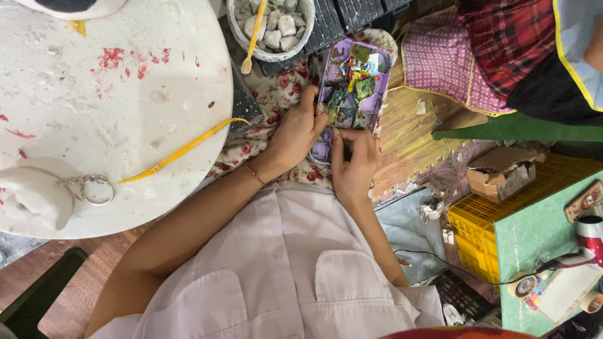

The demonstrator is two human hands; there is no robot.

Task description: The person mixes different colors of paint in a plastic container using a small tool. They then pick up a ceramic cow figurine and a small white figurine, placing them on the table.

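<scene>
- Your left hand (300, 129) grips the left edge of the purple paint palette (350, 88), fingers curled over its rim to steady it on the floral cloth (276, 100).
- Your right hand (353, 164) pinches the palette's near end, thumb on top, so the tray sits braced between both hands.
- Beyond it stands a white bowl of pale lumps (276, 28), a yellow brush (253, 37) resting inside.
- Left, a yellow-handled brush (182, 150) lies on the round white desk (125, 94).
- Right, a torn cardboard box (502, 172) sits by a yellow crate (483, 220).
</scene>
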